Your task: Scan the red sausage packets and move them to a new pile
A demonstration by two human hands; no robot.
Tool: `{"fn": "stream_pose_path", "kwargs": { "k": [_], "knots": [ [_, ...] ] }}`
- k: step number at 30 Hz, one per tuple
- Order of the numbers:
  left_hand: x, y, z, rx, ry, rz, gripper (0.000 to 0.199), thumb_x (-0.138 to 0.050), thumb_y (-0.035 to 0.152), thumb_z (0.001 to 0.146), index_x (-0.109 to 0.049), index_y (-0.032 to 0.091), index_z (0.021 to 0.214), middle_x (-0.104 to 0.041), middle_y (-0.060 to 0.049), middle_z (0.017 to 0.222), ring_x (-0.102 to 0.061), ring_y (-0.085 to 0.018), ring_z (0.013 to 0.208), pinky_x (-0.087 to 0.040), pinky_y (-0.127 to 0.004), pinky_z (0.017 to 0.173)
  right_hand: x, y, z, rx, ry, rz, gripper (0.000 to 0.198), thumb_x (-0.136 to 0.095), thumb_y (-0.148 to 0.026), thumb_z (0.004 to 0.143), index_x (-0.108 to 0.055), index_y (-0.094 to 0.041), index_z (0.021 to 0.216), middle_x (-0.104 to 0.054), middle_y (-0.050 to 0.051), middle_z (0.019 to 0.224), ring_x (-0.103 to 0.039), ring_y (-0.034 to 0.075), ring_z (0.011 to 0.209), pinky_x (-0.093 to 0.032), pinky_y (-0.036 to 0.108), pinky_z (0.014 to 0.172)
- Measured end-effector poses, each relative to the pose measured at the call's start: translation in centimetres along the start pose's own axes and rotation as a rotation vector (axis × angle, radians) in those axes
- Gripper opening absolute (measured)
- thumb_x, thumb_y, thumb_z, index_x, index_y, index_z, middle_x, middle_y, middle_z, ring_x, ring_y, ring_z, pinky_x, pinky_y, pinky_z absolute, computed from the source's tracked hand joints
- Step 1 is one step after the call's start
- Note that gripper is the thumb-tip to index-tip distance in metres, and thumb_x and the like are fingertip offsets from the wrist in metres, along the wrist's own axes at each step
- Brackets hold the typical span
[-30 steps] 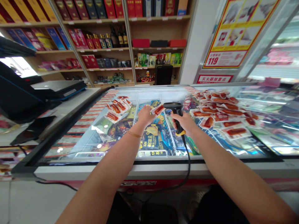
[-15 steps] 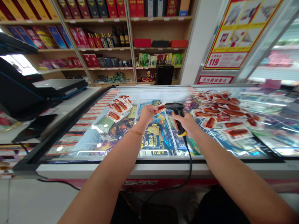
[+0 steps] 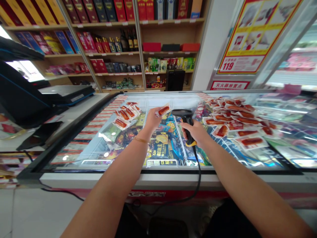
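Observation:
My left hand (image 3: pixel 153 119) pinches a packaged sausage (image 3: pixel 163 110) in clear wrap, held above the freezer's glass top. A black barcode scanner (image 3: pixel 187 123) with a yellow-tipped handle is gripped in my right hand (image 3: pixel 195 132). Its head points left toward the sausage, with a small gap between them. To the right lies a large heap of wrapped sausages (image 3: pixel 237 114) on the glass. A smaller group of wrapped sausages (image 3: pixel 125 113) rests on the left side. Beneath the glass, colourful frozen packets (image 3: pixel 160 147) fill wire baskets.
The scanner cable (image 3: pixel 198 178) hangs over the freezer's front edge (image 3: pixel 99 180). At left, a counter holds a scale (image 3: pixel 68 92) and a dark screen (image 3: pixel 19 82). Shelves (image 3: pixel 119 53) with boxes and bottles stand behind. A poster (image 3: pixel 257 36) hangs at right.
My left hand has shifted slightly left and up, and the sausage pack is now tilted with its face turned more toward me. The scanner has moved slightly left.

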State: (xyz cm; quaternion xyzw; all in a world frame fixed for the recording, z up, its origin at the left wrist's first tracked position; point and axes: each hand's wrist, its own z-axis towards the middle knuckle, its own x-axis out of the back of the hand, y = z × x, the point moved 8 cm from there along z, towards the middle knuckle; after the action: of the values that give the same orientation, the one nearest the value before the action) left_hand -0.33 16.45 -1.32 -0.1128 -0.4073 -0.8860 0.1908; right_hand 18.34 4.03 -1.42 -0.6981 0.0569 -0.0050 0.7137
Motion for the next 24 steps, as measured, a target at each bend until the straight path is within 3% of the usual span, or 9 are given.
{"fn": "stream_pose_path", "kwargs": {
  "k": [14,24],
  "knots": [
    [0.5,0.5,0.1,-0.085,-0.013,-0.002,0.042,-0.058,0.003,0.072,-0.064,0.018,0.111,-0.063,-0.01,0.112,-0.057,-0.023,0.111,-0.046,-0.04,0.099,-1.9,-1.5,-1.5,0.135,-0.209,-0.206,0.022,-0.066,-0.031,0.074,-0.048,-0.02,0.081,-0.052,-0.007,0.052,-0.047,0.009,0.034,-0.039,0.023,0.037],
    [0.7,1.1,0.0,-0.072,-0.023,0.066,0.042,-0.056,0.002,0.074,-0.062,0.018,0.113,-0.064,-0.009,0.111,-0.057,-0.022,0.111,-0.046,-0.035,0.099,-2.1,-1.5,-1.8,0.13,-0.227,-0.223,0.021,-0.064,-0.03,0.074,-0.05,-0.019,0.084,-0.051,-0.007,0.05,-0.046,0.01,0.033,-0.038,0.023,0.037]
  ]
}}
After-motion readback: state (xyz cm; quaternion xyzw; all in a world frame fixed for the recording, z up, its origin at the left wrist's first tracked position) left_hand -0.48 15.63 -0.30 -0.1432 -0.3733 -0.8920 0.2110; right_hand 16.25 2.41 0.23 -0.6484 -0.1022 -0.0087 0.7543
